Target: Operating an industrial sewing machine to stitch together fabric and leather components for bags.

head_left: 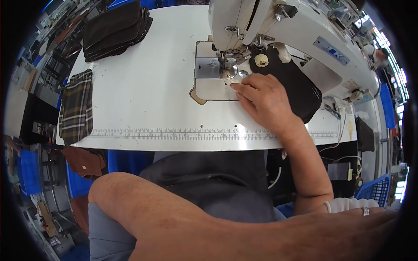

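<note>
with my right hand [267, 100] this near the presser foot [224, 65], i think i'd do well to work lightly and keep my fingertips [234, 87] clear of it. my fingers are half curled, thumb and forefinger drawn close, though i can't tell whether they pinch anything. the dark fabric piece [300, 87] lies just right of my hand, partly beneath the sewing machine's arm [300, 41].

Pretty messy edges here: a blue bin [29, 172] over on the far left, some brown cloth [85, 158] lower left (looks like it's got a little pale tag), plus a blue basket [374, 190] full of holes, lower right.
</note>
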`<action>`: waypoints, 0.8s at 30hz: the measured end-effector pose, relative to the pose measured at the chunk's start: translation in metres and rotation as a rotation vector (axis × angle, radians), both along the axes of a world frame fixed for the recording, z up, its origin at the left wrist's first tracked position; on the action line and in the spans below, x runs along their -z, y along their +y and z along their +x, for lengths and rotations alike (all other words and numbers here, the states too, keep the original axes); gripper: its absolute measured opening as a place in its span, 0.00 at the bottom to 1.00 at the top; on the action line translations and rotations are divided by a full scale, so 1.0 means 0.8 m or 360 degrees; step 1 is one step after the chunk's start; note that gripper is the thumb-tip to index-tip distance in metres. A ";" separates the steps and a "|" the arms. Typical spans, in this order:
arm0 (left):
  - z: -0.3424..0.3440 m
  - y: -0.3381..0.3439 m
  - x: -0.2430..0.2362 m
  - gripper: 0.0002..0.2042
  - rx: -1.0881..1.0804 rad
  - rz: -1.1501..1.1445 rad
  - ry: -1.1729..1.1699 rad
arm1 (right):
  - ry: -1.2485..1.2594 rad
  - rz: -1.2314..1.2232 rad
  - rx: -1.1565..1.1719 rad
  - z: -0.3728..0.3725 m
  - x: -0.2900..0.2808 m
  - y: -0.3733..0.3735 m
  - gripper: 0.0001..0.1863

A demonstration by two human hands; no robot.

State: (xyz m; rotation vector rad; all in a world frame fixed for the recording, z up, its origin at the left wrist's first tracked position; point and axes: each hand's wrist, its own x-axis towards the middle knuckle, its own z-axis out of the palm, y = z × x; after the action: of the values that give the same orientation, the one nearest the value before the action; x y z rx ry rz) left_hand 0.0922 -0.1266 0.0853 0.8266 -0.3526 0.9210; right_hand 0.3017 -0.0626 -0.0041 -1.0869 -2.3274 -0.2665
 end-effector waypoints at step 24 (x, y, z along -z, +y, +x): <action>0.149 0.093 0.117 0.11 -0.1430 0.2701 0.1598 | 0.1630 -0.0477 0.0643 0.169 -0.016 -0.046 0.13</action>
State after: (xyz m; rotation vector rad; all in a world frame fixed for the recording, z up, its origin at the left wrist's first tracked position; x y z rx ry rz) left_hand 0.2113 -0.0523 -0.0083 3.0132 0.2936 0.6915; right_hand 0.4370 -0.0991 0.0091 -1.3891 -1.2460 0.4281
